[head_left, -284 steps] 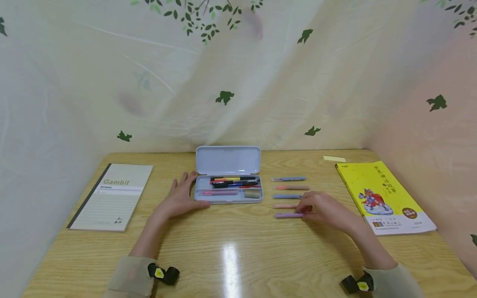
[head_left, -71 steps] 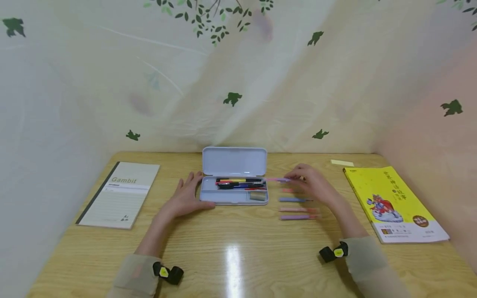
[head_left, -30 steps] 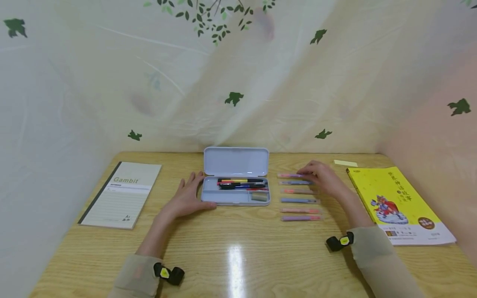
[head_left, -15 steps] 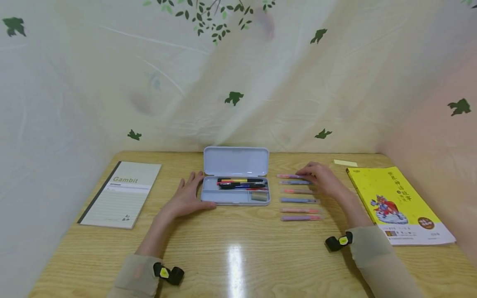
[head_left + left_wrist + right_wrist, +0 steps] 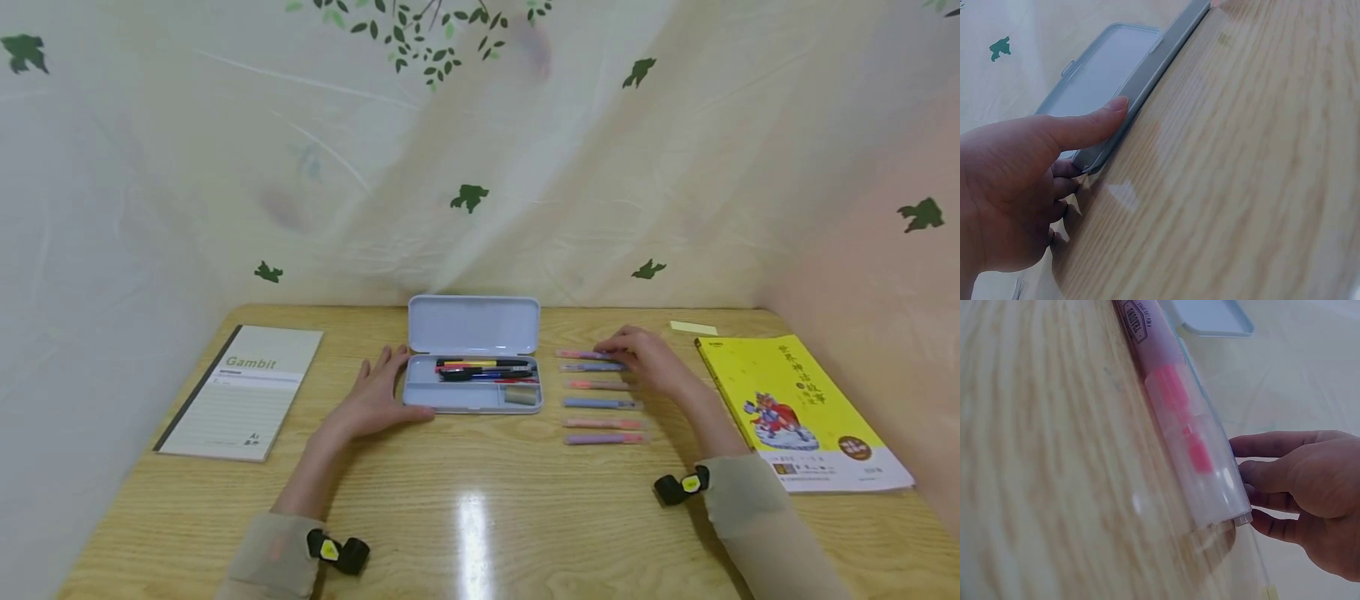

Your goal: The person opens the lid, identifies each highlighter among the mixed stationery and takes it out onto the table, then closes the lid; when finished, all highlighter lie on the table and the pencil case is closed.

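A pale blue pencil case [image 5: 461, 398] lies with its lid [image 5: 474, 325] raised. My left hand [image 5: 371, 404] holds its left front corner, thumb [image 5: 1094, 125] along the front wall and fingers at the left end. Pens [image 5: 483, 372] lie in the back compartment, and a grey-beige block [image 5: 521, 394] in the small front one. Right of the case, several highlighters [image 5: 603, 438] form a row. My right hand [image 5: 651, 362] pinches the right end of the farthest highlighter [image 5: 576, 354], purple and pink, at table level; its fingers hide that end. In the right wrist view, a near highlighter [image 5: 1179, 419] partly covers the fingertips.
A Gambit notebook [image 5: 240, 392] lies at the left of the wooden table [image 5: 420, 508]. At the right lies a yellow book [image 5: 798, 408], with a pale yellow strip [image 5: 693, 327] behind it. A printed curtain [image 5: 360, 208] stands behind the table.
The pink-purple highlighter from the case's front compartment went right in my right hand to the far end of the row. My left hand stayed at the case. Almost nothing moved in the last second.
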The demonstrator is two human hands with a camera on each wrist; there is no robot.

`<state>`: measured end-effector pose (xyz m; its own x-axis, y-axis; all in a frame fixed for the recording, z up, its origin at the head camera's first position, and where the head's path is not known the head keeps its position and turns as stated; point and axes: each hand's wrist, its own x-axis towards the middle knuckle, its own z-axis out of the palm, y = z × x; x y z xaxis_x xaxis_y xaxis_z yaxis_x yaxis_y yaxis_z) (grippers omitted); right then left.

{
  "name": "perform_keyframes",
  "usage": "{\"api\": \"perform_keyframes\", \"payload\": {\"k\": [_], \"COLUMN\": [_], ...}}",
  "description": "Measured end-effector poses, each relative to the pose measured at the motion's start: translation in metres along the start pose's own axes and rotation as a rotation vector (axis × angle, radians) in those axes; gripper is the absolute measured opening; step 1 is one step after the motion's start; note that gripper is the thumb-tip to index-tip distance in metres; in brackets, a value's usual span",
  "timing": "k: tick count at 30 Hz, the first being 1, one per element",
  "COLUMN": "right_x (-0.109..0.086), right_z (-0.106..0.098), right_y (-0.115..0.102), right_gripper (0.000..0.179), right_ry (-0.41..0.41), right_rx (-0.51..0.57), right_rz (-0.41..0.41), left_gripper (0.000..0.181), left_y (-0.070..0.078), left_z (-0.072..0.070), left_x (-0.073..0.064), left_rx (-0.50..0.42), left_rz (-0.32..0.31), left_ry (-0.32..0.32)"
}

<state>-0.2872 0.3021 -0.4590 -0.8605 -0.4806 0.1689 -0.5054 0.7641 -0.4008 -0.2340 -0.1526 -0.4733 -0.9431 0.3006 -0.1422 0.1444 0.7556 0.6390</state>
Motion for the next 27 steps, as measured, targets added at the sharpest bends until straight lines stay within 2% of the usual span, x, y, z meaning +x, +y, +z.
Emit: {"api": "perform_keyframes", "payload": {"k": [8,14,21,27], "right_x": [0.002,0.007,0.023,0.039], "right_z": [-0.003,-0.006,-0.006,0.008], "right_y": [-0.003,-0.014,-0.041,-0.067], "right_gripper": [0.026,0.029,0.042,0.051], "right_ry": [0.046,0.047,0.1,0.136], "right_rx": [-0.018,0.003,0.211,0.45], "right_rz": [0.013,0.093,0.123,0.129], "left_gripper": [0.11,0.109,0.109,0.108], "left_y": [0.0,0.0,0.0,0.0], "left_z": [0.0,-0.001,0.0,0.0], "left_x": [-0.001,-0.001,-0.002,-0.001], "left_rx": [-0.002,-0.006,-0.001,0.004], "left_rz": [0.005,0.016,0.02,0.016], "left_ry": [0.004,0.005,0.011,0.008]}}
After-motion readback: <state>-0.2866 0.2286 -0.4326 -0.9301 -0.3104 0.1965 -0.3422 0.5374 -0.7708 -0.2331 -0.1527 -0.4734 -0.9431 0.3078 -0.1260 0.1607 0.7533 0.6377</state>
